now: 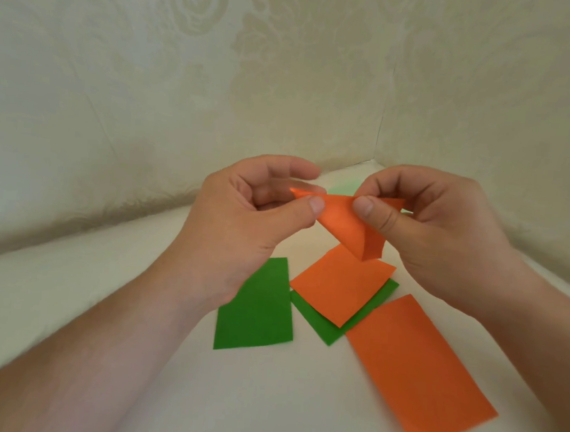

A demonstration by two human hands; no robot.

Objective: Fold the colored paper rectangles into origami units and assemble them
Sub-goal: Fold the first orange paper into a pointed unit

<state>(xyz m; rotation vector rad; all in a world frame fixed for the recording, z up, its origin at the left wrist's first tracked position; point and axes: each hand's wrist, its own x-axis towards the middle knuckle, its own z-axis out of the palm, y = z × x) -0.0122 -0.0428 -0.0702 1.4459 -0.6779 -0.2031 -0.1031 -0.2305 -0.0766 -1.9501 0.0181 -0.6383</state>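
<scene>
A partly folded orange paper hangs in the air above the table, bent into a loose triangular shape. My left hand pinches its left corner between thumb and fingers. My right hand pinches its upper right edge the same way. Flat on the white table below lie a green rectangle, an orange rectangle resting on top of a second green rectangle, and a larger orange rectangle at the right.
The white table sits in a corner lined with pale patterned cloth. A faint light-green patch shows behind the held paper near the back corner.
</scene>
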